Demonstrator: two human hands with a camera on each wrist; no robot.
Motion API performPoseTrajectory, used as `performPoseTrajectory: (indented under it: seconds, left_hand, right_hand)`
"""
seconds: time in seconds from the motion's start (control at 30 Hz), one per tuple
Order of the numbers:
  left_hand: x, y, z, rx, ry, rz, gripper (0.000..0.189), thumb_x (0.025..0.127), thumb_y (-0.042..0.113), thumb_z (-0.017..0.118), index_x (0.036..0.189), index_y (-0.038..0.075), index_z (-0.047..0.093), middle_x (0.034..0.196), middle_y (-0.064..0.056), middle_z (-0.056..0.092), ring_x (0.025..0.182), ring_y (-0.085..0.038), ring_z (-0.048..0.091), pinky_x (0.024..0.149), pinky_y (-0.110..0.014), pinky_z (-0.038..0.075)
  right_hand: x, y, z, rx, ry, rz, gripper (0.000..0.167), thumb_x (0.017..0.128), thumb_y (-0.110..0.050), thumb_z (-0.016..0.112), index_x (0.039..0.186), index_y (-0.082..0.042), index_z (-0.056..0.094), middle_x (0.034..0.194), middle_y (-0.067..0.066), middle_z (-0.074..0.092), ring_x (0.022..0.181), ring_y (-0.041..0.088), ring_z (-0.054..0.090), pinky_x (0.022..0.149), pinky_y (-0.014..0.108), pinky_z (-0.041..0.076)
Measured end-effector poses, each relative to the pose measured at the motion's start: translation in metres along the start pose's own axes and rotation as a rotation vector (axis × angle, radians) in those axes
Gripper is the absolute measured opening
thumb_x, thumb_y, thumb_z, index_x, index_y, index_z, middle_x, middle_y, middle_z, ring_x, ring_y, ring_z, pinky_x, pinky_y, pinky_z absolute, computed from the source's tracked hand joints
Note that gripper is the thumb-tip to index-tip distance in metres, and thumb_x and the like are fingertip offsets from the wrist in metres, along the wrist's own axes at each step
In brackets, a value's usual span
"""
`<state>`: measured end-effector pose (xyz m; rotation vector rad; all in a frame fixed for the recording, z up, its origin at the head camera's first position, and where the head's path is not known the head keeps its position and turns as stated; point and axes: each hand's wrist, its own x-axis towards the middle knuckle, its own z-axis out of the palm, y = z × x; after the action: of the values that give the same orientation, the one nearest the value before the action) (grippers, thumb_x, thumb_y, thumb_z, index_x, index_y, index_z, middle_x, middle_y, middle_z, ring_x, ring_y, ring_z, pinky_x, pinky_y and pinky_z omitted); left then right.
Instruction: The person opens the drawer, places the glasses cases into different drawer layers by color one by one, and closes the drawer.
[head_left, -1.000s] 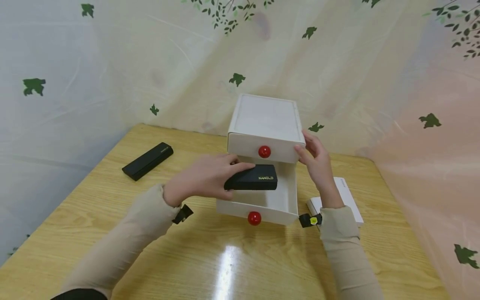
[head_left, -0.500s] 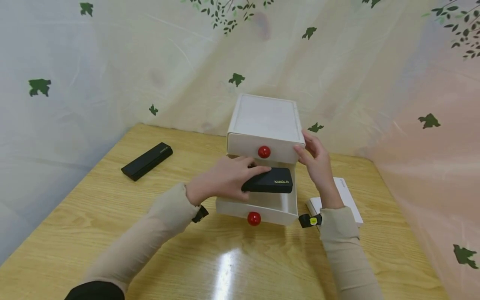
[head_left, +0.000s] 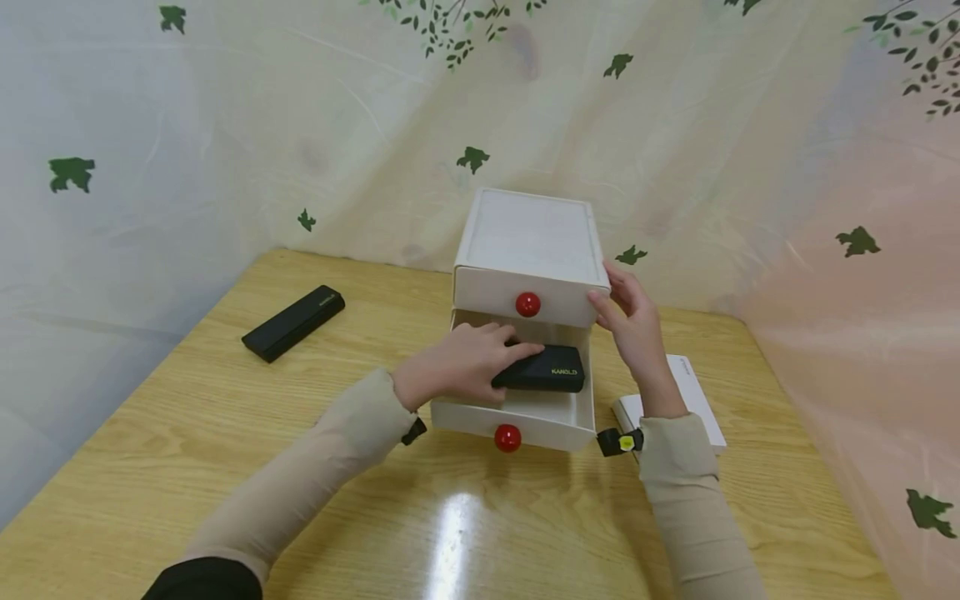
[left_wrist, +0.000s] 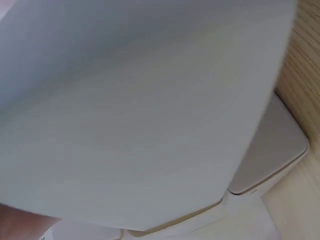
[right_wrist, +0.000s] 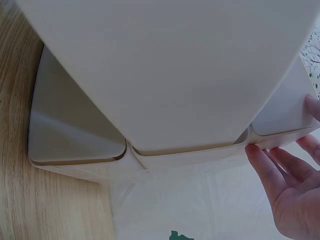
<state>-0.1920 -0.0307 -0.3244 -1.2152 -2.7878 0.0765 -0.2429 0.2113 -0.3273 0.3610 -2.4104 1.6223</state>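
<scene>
A black case with a matt, slightly soft-looking surface, oblong with rounded long edges and small gold capitals near one end, is within the outline of the pulled-out drawer; whether its underside touches the drawer's floor cannot be told. The left hand is clamped on the case's other end, thumb stretched along the top and fingers over the far side.

The drawer is smooth white board or plastic, thin-walled and square-cornered, its front carrying a glossy red ball knob. It slides from the middle bay of a white cabinet, whose flat top has a faint raised border; the right wrist view shows rounded corners on the bays either side. The closed upper drawer bears a matching round red knob. The right hand grips the cabinet's upper front corner, thumb on the front face and fingers spread along the side wall.

Left of the cabinet, well apart, lies a second black case, long and bevelled, also gold-lettered. To the right, a flat white box with crisp edges is partly hidden by the right forearm. All rest on a worktop of yellowish wood grain with a glossy streak of reflected light. Behind hangs a creased, pale backdrop printed with green leaves.
</scene>
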Motion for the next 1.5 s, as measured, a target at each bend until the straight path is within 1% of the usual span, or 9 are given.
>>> performPoseTrajectory:
  seconds: [0.17,0.27,0.47,0.7,0.9,1.17,1.27,1.4,1.5]
  left_hand:
    - [0.001,-0.001,0.008,0.033,-0.024,0.016,0.065,0.085,0.036,0.069,0.144,0.022,0.047,0.120,-0.008,0.060,0.103,-0.020,0.060,0.072,-0.033,0.057]
    - [0.001,-0.003,0.013,0.032,-0.025,0.024,0.064,0.085,0.035,0.070,0.143,0.022,0.048,0.120,-0.008,0.060,0.104,-0.021,0.060,0.073,-0.033,0.056]
    - [0.002,-0.004,0.017,0.006,-0.056,0.000,0.066,0.086,0.035,0.070,0.145,0.026,0.045,0.122,-0.006,0.059,0.106,-0.020,0.059,0.072,-0.032,0.055]
    - [0.006,-0.007,0.020,-0.014,-0.066,-0.019,0.065,0.087,0.030,0.068,0.147,0.028,0.042,0.124,-0.006,0.059,0.105,-0.019,0.059,0.074,-0.032,0.054]
    - [0.013,-0.011,0.021,0.014,-0.105,-0.073,0.062,0.093,0.030,0.061,0.150,0.029,0.036,0.130,-0.009,0.056,0.108,-0.023,0.059,0.077,-0.037,0.055]
    - [0.021,-0.015,0.019,0.019,-0.135,-0.134,0.059,0.097,0.030,0.057,0.151,0.029,0.034,0.139,-0.015,0.051,0.120,-0.030,0.055,0.093,-0.046,0.053]
    - [0.024,-0.017,0.020,0.029,-0.126,-0.145,0.059,0.097,0.029,0.056,0.151,0.028,0.033,0.141,-0.016,0.049,0.123,-0.031,0.053,0.096,-0.047,0.052]
    - [0.026,-0.020,0.021,0.027,-0.093,-0.163,0.058,0.097,0.027,0.057,0.151,0.025,0.035,0.145,-0.018,0.046,0.125,-0.033,0.053,0.096,-0.049,0.051]
    - [0.028,-0.021,0.022,0.027,-0.084,-0.172,0.057,0.098,0.025,0.057,0.151,0.023,0.035,0.149,-0.019,0.043,0.129,-0.034,0.051,0.100,-0.050,0.049]
  right_hand:
    - [0.000,-0.002,0.000,0.014,-0.002,0.007,0.058,0.096,-0.036,0.060,0.148,-0.021,0.040,0.150,0.006,0.045,0.137,0.025,0.045,0.089,0.028,0.054]
    - [0.000,-0.002,0.000,0.021,-0.005,0.006,0.058,0.096,-0.035,0.060,0.148,-0.021,0.039,0.151,0.005,0.044,0.137,0.025,0.045,0.088,0.026,0.054]
    - [0.000,-0.001,0.000,0.035,-0.009,0.003,0.058,0.096,-0.034,0.060,0.148,-0.022,0.040,0.151,0.005,0.044,0.137,0.025,0.044,0.090,0.030,0.054]
    - [0.001,0.000,0.000,0.025,-0.002,0.009,0.059,0.096,-0.037,0.059,0.148,-0.021,0.039,0.151,0.005,0.044,0.138,0.025,0.044,0.097,0.048,0.051]
    - [0.001,-0.001,0.000,0.029,-0.004,0.015,0.059,0.095,-0.038,0.060,0.148,-0.021,0.040,0.151,0.005,0.044,0.138,0.024,0.044,0.098,0.047,0.051]
    - [0.000,-0.001,-0.001,0.022,-0.007,0.015,0.060,0.095,-0.040,0.059,0.148,-0.022,0.039,0.152,0.004,0.042,0.139,0.024,0.043,0.098,0.047,0.050]
    - [0.001,-0.001,-0.001,0.027,-0.010,0.015,0.060,0.095,-0.040,0.059,0.148,-0.021,0.039,0.152,0.004,0.042,0.139,0.025,0.043,0.099,0.048,0.050]
    - [0.000,-0.001,-0.001,0.026,-0.008,0.017,0.059,0.095,-0.040,0.059,0.148,-0.022,0.039,0.152,0.004,0.042,0.139,0.024,0.043,0.098,0.047,0.051]
    - [0.000,-0.001,0.000,0.022,-0.006,0.014,0.059,0.095,-0.040,0.059,0.148,-0.022,0.039,0.152,0.003,0.043,0.138,0.023,0.044,0.098,0.045,0.051]
